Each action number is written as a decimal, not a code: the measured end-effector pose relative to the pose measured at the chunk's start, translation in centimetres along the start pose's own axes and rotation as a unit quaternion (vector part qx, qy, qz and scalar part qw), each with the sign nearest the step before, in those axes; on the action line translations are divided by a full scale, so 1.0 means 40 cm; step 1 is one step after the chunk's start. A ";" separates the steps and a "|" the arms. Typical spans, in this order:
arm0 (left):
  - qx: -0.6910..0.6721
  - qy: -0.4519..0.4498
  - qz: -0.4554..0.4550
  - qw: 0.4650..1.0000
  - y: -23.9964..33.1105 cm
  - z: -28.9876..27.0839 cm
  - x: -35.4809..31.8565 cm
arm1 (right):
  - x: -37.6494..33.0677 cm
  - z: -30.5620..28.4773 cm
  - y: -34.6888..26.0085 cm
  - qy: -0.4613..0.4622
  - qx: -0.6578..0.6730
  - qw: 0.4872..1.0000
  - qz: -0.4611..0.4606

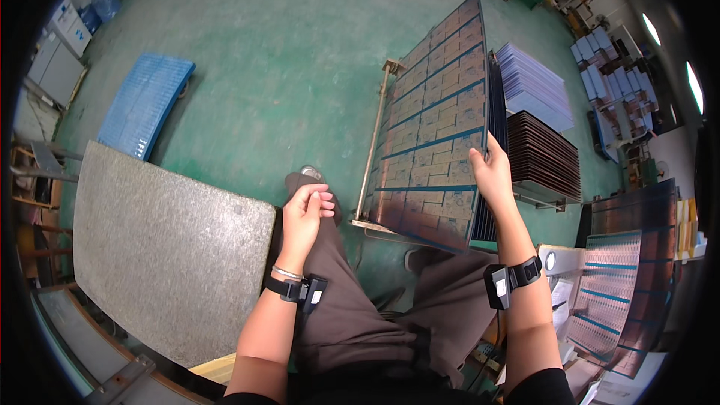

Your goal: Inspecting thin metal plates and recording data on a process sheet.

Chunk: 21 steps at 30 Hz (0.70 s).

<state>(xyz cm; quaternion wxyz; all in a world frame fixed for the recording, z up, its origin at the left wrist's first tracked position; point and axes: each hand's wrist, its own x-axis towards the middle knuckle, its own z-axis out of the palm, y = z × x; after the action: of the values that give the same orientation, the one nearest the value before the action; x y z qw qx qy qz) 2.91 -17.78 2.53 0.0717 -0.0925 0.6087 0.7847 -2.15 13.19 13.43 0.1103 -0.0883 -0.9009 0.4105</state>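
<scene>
My right hand (493, 170) grips the right edge of a large circuit board panel (431, 124), thumb on its face and fingers behind. The panel is a copper-brown sheet with dark blue strips between rows of printed outlines. It leans upright at the front of a metal rack (373, 157), where more dark panels (495, 105) stand behind it. Left of the panel, over my leg, my left hand (307, 214) hangs empty with its fingers loosely bent and slightly apart, touching nothing.
A grey speckled tabletop (176, 247) lies at my left, with a blue slatted platform (146, 101) beyond it. Right of the rack's panels stand brown boards (544, 157) and pale purple sheets (532, 86). More patterned panels (604, 292) lean at the lower right.
</scene>
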 end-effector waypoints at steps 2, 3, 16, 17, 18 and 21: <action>-0.005 -0.006 0.003 1.000 -0.001 0.010 0.003 | 0.024 -0.008 0.020 -0.016 -0.005 1.000 0.010; -0.006 -0.008 0.004 1.000 0.002 0.013 0.005 | 0.036 -0.001 0.035 -0.010 -0.006 1.000 0.010; -0.003 -0.006 0.015 1.000 0.012 0.012 -0.006 | 0.063 0.024 -0.106 -0.098 -0.026 0.991 0.081; -0.003 -0.013 0.019 1.000 0.016 0.031 0.001 | 0.084 0.028 -0.042 -0.071 -0.006 0.996 0.048; 0.001 -0.010 0.020 1.000 0.015 0.029 0.001 | 0.089 0.042 -0.047 -0.053 0.019 0.998 0.015; -0.001 -0.002 0.008 1.000 0.007 0.020 0.004 | 0.079 0.129 0.010 -0.009 -0.161 0.987 -0.016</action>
<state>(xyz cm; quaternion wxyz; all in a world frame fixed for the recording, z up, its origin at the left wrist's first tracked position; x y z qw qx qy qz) 2.65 -17.07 2.95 0.0665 -0.0858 0.6083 0.7863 -6.57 10.53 10.22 0.0929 -0.0872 -0.9575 0.2586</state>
